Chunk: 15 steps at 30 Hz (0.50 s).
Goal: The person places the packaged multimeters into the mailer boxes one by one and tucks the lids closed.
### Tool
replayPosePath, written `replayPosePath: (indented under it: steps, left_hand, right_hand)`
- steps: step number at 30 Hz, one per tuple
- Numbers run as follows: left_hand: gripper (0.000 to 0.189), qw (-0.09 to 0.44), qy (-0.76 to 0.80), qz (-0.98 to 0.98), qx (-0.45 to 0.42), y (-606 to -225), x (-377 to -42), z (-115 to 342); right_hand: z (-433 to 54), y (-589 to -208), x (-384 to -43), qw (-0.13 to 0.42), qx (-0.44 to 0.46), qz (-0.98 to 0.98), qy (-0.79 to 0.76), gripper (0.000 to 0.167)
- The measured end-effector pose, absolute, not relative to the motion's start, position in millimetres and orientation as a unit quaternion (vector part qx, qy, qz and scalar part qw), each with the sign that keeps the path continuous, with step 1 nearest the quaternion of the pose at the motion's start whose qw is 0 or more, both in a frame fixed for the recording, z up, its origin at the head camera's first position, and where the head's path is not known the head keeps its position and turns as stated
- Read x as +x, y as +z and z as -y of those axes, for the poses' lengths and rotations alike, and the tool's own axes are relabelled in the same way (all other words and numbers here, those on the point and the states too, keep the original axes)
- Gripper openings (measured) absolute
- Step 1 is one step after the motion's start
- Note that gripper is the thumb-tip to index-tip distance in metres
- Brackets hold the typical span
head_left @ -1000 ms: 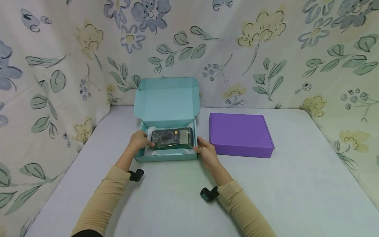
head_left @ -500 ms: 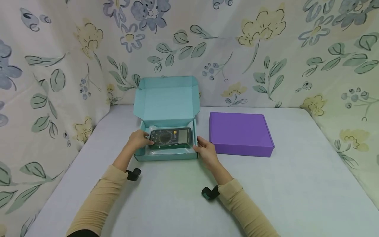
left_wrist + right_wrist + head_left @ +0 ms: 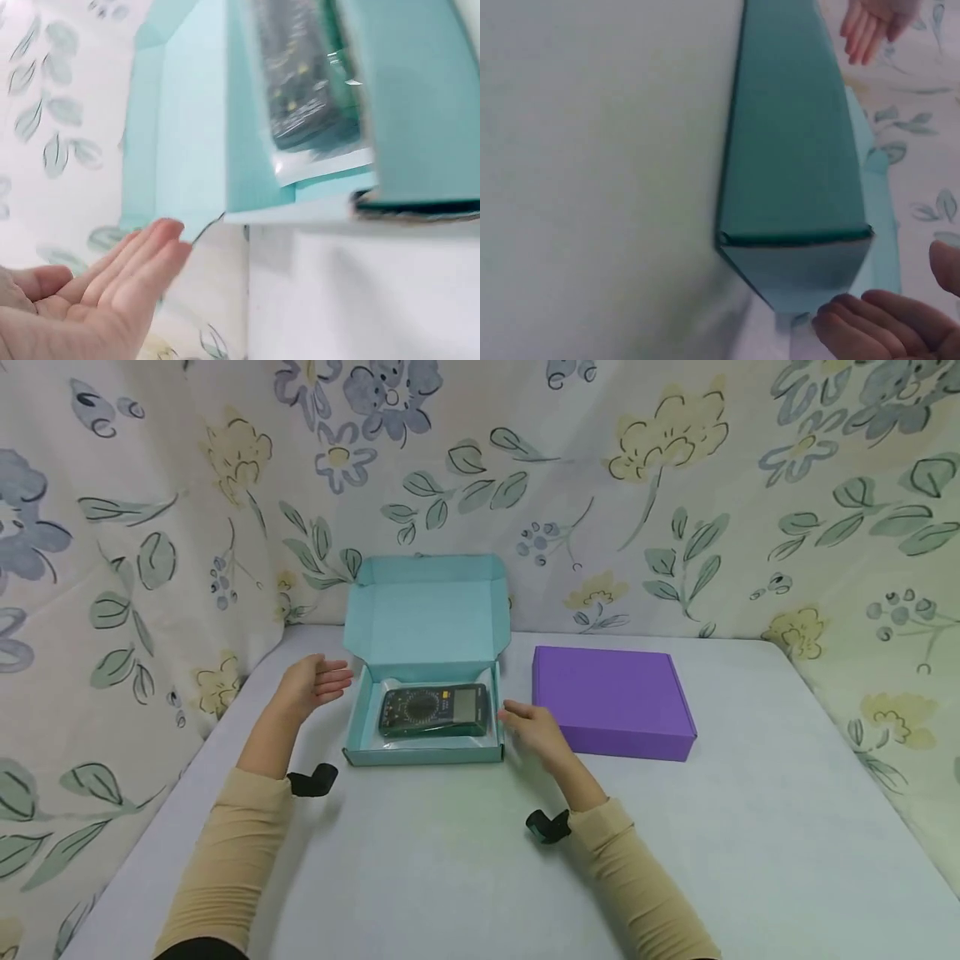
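Observation:
A dark multimeter [image 3: 432, 710], wrapped in clear plastic, lies face up inside the turquoise box [image 3: 423, 758], whose lid [image 3: 427, 610] stands raised at the back. To the left of the box my left hand [image 3: 309, 687] is held in the air with its fingers straight and together, holding nothing. The left wrist view shows that palm [image 3: 97, 307] apart from the box wall. Beside the right wall of the box is my right hand [image 3: 538, 732], its fingers extended and slightly bent. In the right wrist view its fingers [image 3: 877, 322] are close to the box corner; contact cannot be told.
A closed purple box [image 3: 611, 700] sits on the white table [image 3: 465, 860], right of the turquoise one. Flowered cloth [image 3: 570, 485] hangs behind and at both sides. A small black device [image 3: 313, 781] is worn on each wrist.
My left hand has let go of the multimeter's left end and moved left and back, out of the box. The right hand has shifted slightly right. The multimeter rests in the box.

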<state>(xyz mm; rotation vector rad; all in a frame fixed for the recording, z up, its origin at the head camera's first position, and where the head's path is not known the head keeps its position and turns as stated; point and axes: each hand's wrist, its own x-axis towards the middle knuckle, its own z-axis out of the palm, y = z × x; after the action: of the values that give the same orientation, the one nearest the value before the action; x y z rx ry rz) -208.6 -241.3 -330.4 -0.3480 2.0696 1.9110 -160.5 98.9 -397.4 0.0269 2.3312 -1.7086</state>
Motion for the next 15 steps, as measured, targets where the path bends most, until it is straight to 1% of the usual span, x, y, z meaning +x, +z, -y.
replayPosePath:
  steps: [3,7,11,15]
  left_hand:
    - [0.059,0.184,0.763,-0.603,-0.141,-324,-214,254]
    - [0.058,0.216,0.839,-0.476,-0.148,-320,-224,264]
    - [0.057,0.216,0.867,-0.417,-0.165,-319,-234,266]
    - [0.058,0.195,0.872,-0.406,-0.190,-322,-243,259]
  right_hand:
    - [-103,-390,-170,0.127,0.015,-0.768,-0.627,0.049]
    - [-109,-384,-187,0.130,0.033,-0.656,-0.743,0.050]
    - [-114,-383,-203,0.121,0.062,-0.495,-0.858,0.053]
    - [-110,-388,-215,0.108,0.082,-0.407,-0.903,0.057]
